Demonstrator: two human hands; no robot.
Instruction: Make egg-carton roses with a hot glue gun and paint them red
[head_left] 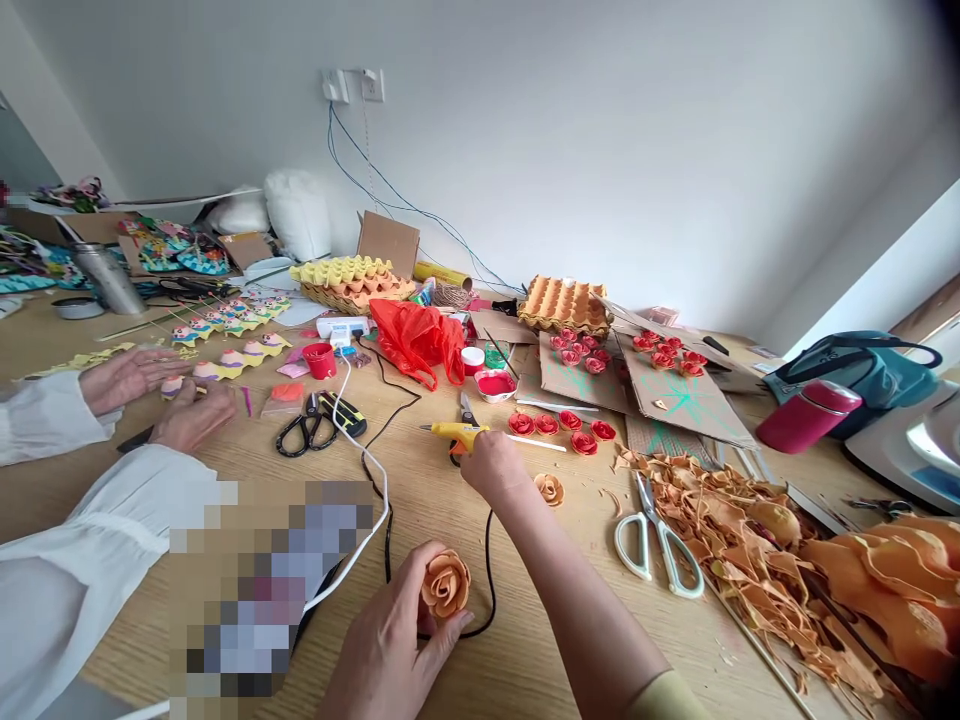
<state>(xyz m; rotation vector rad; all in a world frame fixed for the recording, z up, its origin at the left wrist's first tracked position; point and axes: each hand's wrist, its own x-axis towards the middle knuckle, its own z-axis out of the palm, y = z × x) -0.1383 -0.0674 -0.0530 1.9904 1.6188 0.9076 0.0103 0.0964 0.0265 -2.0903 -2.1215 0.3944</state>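
Observation:
Low in front of me, my left hand (394, 635) pinches an orange paper rose (447, 584) between thumb and fingers, its spiral of petals facing up. Farther forward, my right hand (495, 466) is closed on a yellow hot glue gun (459, 432), whose nozzle points left. A white glue stick (538, 443) sticks out behind that hand. Partly hidden under the glue gun are orange-handled scissors (466, 408). A second unpainted orange rose (550, 489) lies just right of my right wrist. Several red-painted roses (547, 424) sit beyond it.
At left, a co-worker's hands (191, 412) work at painted egg-carton strips (238, 362). White-handled scissors (660, 545) and orange carton scraps (757, 560) lie right. A black cord (491, 575) and white cable (384, 490) cross the table. A red paint dish (496, 384) stands ahead.

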